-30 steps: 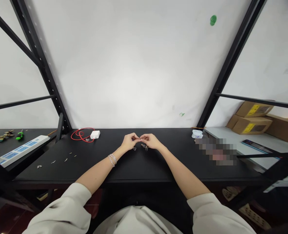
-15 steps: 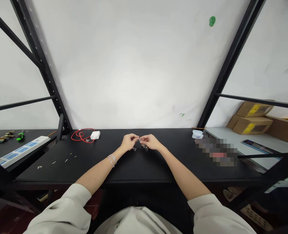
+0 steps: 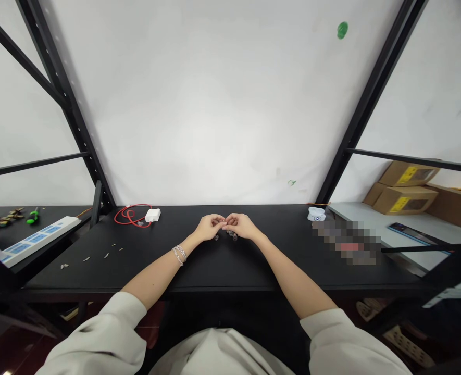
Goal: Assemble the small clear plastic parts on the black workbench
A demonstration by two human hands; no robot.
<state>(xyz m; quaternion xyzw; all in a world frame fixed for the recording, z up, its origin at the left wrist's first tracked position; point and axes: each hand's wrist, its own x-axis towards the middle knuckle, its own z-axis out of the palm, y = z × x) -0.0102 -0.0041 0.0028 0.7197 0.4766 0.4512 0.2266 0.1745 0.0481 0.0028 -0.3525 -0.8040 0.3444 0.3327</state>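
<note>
My left hand (image 3: 209, 227) and my right hand (image 3: 243, 225) meet fingertip to fingertip over the middle of the black table (image 3: 214, 260). Both hands are closed in a pinch on a tiny part between them, too small to name. A few small dark and clear pieces (image 3: 230, 236) lie on the table just under the hands. A silver bracelet (image 3: 180, 254) circles my left wrist.
A red cable with a white charger (image 3: 152, 214) lies at the back left. A white power strip (image 3: 35, 238) and a green-handled tool (image 3: 30, 217) sit far left. Small bits (image 3: 85, 259) are scattered left. A white round device (image 3: 316, 214), a phone (image 3: 412, 233) and cardboard boxes (image 3: 404, 200) stand right.
The fingertips have drawn closer together and the small part between them is now hidden. The hands stay in the same place.
</note>
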